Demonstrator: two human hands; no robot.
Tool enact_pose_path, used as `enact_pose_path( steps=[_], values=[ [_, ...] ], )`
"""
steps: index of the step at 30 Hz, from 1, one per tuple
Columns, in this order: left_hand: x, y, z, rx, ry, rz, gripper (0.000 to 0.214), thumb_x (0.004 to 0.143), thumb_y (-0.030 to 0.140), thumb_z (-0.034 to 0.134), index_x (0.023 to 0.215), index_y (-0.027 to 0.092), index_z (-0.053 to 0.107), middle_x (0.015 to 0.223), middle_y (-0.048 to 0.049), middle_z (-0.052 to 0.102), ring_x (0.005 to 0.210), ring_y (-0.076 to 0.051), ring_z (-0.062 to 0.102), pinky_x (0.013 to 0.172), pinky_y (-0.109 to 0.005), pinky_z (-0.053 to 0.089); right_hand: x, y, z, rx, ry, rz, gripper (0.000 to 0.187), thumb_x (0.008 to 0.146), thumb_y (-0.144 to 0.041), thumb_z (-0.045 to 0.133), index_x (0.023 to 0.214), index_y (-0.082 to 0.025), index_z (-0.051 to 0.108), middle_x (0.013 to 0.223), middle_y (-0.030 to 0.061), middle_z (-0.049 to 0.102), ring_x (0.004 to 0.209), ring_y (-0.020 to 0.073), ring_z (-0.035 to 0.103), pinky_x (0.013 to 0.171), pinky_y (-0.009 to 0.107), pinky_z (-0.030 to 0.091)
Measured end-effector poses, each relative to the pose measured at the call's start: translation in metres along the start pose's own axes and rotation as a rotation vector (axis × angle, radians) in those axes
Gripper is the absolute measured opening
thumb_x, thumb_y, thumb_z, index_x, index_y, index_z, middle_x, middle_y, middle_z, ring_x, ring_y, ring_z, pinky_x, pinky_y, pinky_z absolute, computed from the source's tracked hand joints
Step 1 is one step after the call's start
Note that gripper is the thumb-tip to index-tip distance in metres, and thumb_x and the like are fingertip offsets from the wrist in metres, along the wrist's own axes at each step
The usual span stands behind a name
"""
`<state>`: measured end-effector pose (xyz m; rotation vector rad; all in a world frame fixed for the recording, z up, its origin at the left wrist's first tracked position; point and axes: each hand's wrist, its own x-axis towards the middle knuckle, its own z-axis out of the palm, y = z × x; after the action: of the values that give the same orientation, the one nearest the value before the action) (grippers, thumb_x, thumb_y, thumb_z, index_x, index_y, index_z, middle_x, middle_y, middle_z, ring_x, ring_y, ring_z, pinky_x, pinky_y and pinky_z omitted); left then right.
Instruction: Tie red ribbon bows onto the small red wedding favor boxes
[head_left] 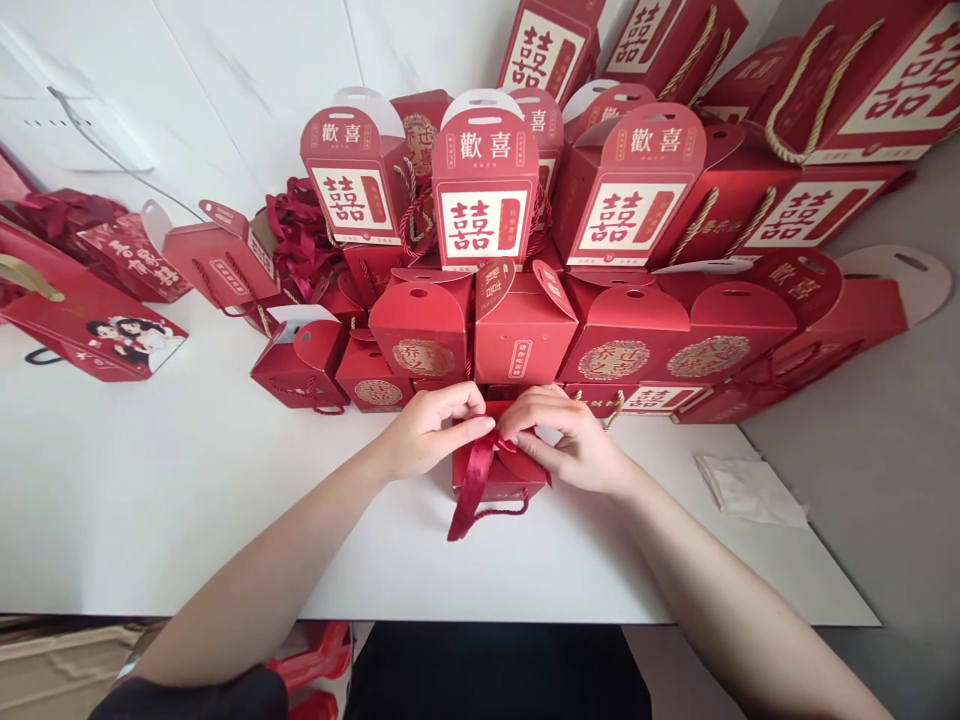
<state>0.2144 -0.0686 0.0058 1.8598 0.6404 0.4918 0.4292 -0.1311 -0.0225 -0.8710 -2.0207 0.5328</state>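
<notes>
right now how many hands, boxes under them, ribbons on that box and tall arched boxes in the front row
hands: 2
box under the hands: 1
ribbon: 1
tall arched boxes: 3
total: 7

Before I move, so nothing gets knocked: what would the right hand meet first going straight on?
The red ribbon on the small red box: the right hand points left and looks already at it, with the left hand just beyond; depth is unclear.
</notes>
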Motion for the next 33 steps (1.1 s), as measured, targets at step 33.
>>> enact_pose_path(
  steps=[33],
  values=[
    [-0.011, 0.011, 0.026, 0.738, 0.332, 0.21, 0.016, 0.079, 0.003, 0.055, 0.082, 0.019, 0.055, 0.081, 0.0028, 0.06, 0.069, -0.01, 0.056, 0.065, -0.022, 0.044, -0.002, -0.014, 0.001, -0.029, 0.005, 0.066, 0.02, 0.086, -0.008, 0.056, 0.096, -0.02, 0.068, 0.091, 0.0036, 0.071, 0.083, 0.0181, 0.061, 0.077, 0.032, 0.05]
  ],
)
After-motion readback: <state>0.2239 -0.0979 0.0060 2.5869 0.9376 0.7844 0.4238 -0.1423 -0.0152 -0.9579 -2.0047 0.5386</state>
